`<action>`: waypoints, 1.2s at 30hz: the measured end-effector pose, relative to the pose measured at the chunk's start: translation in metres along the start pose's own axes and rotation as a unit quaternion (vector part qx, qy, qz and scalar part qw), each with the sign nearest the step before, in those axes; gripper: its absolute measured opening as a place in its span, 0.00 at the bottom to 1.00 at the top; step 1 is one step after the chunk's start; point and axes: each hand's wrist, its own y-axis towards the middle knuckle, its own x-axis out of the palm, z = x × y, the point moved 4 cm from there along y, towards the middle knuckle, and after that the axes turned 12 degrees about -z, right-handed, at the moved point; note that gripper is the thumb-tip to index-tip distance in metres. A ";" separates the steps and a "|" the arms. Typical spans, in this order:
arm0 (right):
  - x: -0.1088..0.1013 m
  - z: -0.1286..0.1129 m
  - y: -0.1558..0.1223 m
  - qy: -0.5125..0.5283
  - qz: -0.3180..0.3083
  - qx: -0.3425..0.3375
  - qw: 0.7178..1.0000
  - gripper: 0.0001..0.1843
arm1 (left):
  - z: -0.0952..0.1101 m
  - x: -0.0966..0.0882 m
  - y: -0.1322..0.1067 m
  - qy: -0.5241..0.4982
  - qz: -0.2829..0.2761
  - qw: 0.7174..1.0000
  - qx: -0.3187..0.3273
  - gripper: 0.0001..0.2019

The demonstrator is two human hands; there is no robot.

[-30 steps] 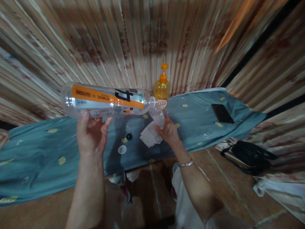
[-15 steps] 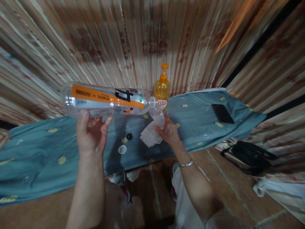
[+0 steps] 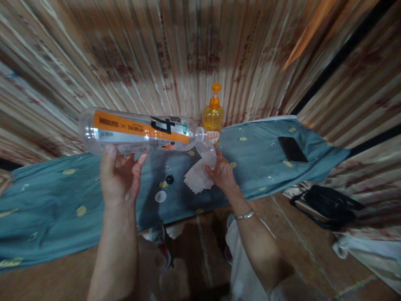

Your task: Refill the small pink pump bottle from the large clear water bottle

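Hardly anything has shifted: the left hand (image 3: 121, 177) still grips the big bottle (image 3: 138, 131) from below, nearly level over the counter (image 3: 252, 161), and the right hand (image 3: 223, 172) still pinches the small bottle (image 3: 207, 154) at its mouth, keeping both lined up; whether liquid runs, I can't tell.

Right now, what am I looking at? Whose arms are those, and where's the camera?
No robot here! A person wears one camera on their head, looking down at their own bare hands. The left hand holds a big clear bottle sideways. The right hand holds a small clear container by its mouth. On the blue-green cloth are a yellow pump bottle, a black phone-like slab, a white crumpled piece, and two small round things, one dark, one white.
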 end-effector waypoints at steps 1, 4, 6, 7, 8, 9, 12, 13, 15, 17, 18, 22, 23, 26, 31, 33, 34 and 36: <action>0.000 0.000 0.000 -0.001 0.002 -0.002 1.000 0.35 | 0.000 0.000 0.000 -0.003 0.004 1.000 -0.001 0.25; 0.001 0.000 0.000 -0.007 0.000 -0.003 1.000 0.36 | 0.001 0.001 -0.001 -0.004 0.007 1.000 -0.008 0.22; 0.002 0.001 0.000 -0.010 0.000 -0.001 1.000 0.37 | 0.001 0.001 -0.001 0.002 0.003 1.000 -0.010 0.22; 0.002 0.002 0.000 -0.009 0.001 -0.001 1.000 0.37 | 0.001 0.001 -0.001 0.004 0.002 1.000 -0.008 0.22; 0.002 0.002 0.000 -0.007 0.004 -0.003 1.000 0.37 | 0.001 0.001 -0.001 0.006 0.001 1.000 -0.006 0.22; 0.002 0.002 0.001 -0.004 0.007 -0.006 1.000 0.36 | 0.001 0.001 0.000 0.008 -0.002 1.000 -0.005 0.22; 0.002 0.002 0.001 0.004 0.009 -0.014 1.000 0.35 | 0.001 0.001 0.000 0.009 -0.010 1.000 -0.007 0.22; 0.002 0.002 0.001 0.005 0.007 -0.014 1.000 0.35 | 0.001 0.001 0.000 0.008 -0.009 1.000 -0.008 0.22; 0.002 0.002 0.001 0.006 0.004 -0.009 1.000 0.35 | 0.001 0.002 0.000 0.003 0.000 1.000 -0.006 0.23; 0.001 0.002 0.000 0.007 0.005 -0.005 1.000 0.35 | 0.002 0.002 -0.001 -0.001 0.006 1.000 -0.005 0.23; 0.001 0.002 0.000 0.008 0.005 -0.004 1.000 0.35 | 0.002 0.003 -0.001 -0.001 0.006 1.000 -0.005 0.23; 0.001 0.001 0.000 0.006 0.003 -0.010 1.000 0.36 | 0.002 0.002 0.000 0.002 0.010 1.000 -0.010 0.26; 0.001 0.001 0.000 0.004 0.001 -0.011 1.000 0.36 | 0.002 0.001 0.000 0.004 0.010 1.000 -0.011 0.27; 0.002 0.002 0.001 -0.003 -0.006 -0.007 1.000 0.35 | 0.001 0.000 0.000 0.010 -0.001 1.000 -0.008 0.26; 0.003 0.004 0.001 0.001 0.003 -0.011 1.000 0.34 | 0.001 -0.001 0.000 0.013 -0.014 1.000 -0.007 0.23; 0.003 0.004 0.001 0.000 0.007 -0.012 1.000 0.34 | 0.001 -0.001 0.000 0.010 -0.014 1.000 -0.005 0.24; 0.003 0.004 0.001 -0.001 0.007 -0.011 1.000 0.34 | 0.001 -0.001 0.000 0.007 -0.013 1.000 -0.002 0.24; 0.003 0.003 0.001 -0.005 0.006 -0.006 1.000 0.35 | 0.001 0.001 0.000 0.001 -0.012 1.000 0.001 0.26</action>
